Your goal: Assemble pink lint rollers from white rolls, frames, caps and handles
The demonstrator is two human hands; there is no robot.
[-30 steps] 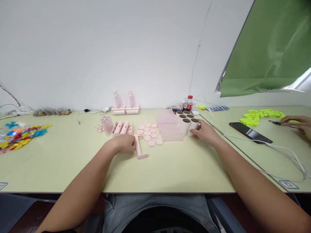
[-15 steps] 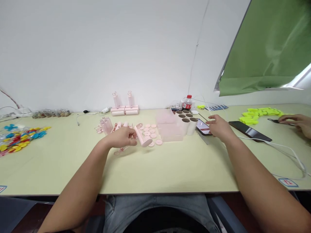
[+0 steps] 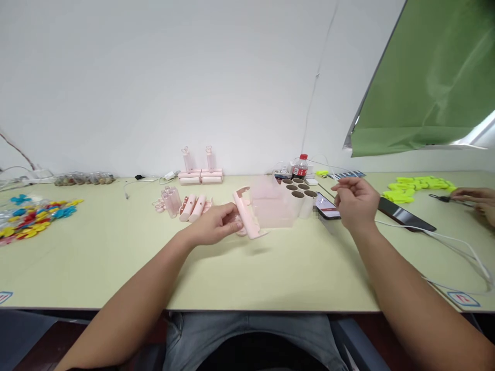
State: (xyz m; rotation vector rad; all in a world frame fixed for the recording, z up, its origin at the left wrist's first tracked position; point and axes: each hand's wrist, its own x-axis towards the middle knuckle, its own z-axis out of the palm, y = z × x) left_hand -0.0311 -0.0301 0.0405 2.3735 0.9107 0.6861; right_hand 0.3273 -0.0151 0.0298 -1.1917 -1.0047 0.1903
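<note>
My left hand [image 3: 216, 224] is closed around a pink plastic roller handle [image 3: 247, 214] and holds it above the table, in front of a clear pink box [image 3: 270, 208]. My right hand [image 3: 356, 202] hovers over the table to the right, fingers loosely curled with nothing in them, near a lit phone [image 3: 327, 205]. Several white paper rolls with brown cores [image 3: 299, 198] stand upright between the box and the phone. More pink handles [image 3: 193, 206] and clear pink tubes [image 3: 170, 200] lie left of my left hand.
Finished pink rollers [image 3: 201, 170] stand by the wall, a cola bottle [image 3: 299, 167] behind the rolls. Coloured plastic pieces [image 3: 27, 216] lie far left. On the right, a dark phone [image 3: 406, 219], white cables [image 3: 456, 242], neon yellow pieces [image 3: 417, 184] and another person's hand [image 3: 475, 198].
My left hand has lifted the pink handle off the table and carried it right, toward the box. My right hand left the paper rolls and rose above the lit phone.
</note>
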